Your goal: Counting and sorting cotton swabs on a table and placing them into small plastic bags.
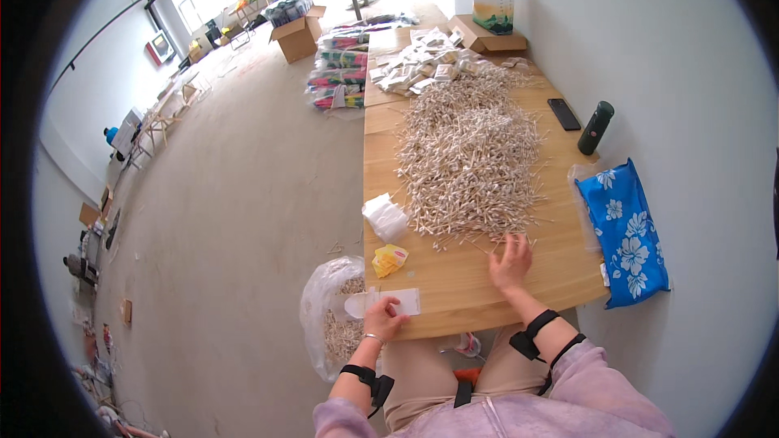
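While my left hand (pixel 384 318) pinches a small white paper sleeve (pixel 381 302) flat at the near left edge of the wooden surface (pixel 454 288), my right hand (pixel 511 264) lies spread, fingers loose, on the near fringe of one big heap of thin wooden sticks (pixel 471 154); whether a stick is caught under my fingers I cannot tell. I hold one sleeve only, its long axis running left to right along the surface edge, its open rounded end toward my left. The sticks are far too many to count and lie every which way. Just beyond the sleeve sit one small yellow packet (pixel 389 259) and one stack of white sleeves (pixel 385 217). One clear plastic bag (pixel 329 316) hangs off the surface by my left wrist. On my right lie one blue flowered bag (pixel 625 231), one dark bottle (pixel 596 127) and one black phone (pixel 563 113)
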Tool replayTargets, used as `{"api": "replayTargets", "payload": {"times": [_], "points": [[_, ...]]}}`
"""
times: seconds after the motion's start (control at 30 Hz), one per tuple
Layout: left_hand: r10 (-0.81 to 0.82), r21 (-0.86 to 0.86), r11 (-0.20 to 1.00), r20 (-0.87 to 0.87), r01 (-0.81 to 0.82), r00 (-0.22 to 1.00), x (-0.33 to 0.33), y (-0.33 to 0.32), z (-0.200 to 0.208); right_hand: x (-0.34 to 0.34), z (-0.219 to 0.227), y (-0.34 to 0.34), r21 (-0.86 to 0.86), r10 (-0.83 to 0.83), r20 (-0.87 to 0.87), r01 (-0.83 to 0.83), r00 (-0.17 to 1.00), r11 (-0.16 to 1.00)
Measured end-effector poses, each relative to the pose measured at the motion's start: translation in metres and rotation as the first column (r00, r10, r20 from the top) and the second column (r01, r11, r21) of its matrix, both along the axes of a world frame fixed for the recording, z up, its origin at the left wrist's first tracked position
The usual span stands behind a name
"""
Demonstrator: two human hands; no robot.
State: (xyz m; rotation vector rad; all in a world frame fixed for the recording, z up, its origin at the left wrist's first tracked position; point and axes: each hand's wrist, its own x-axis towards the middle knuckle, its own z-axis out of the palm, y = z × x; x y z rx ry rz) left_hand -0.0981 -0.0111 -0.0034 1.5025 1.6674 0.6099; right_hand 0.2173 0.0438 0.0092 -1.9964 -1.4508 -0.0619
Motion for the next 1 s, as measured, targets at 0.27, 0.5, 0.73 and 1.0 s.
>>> {"api": "replayTargets", "payload": {"times": [0.27, 0.5, 0.73, 1.0], "points": [[-0.061, 0.003, 0.998, -0.15, 0.062, 0.987, -0.001, 0.003, -0.005, 0.015, -0.007, 0.0, 0.022, 0.113, 0.044, -0.114, 0.993, 0.993], [-0.023, -0.058, 0.998, -0.102, 0.017, 0.995, 0.006, 0.001, 0.007, -0.032, 0.031, 0.04, 0.009, 0.446, -0.087, -0.447, 0.891, 0.894], [-0.008, 0.094, 0.995, -0.032, 0.011, 0.999, 0.008, -0.007, 0.008, -0.071, 0.027, 0.046, -0.029, 0.527, 0.21, -0.534, 0.823, 0.845], [-0.013, 0.139, 0.99, -0.028, 0.017, 1.0, 0.009, -0.009, 0.007, -0.134, 0.008, 0.053, -0.069, 0.639, 0.287, -0.65, 0.714, 0.757]]}}
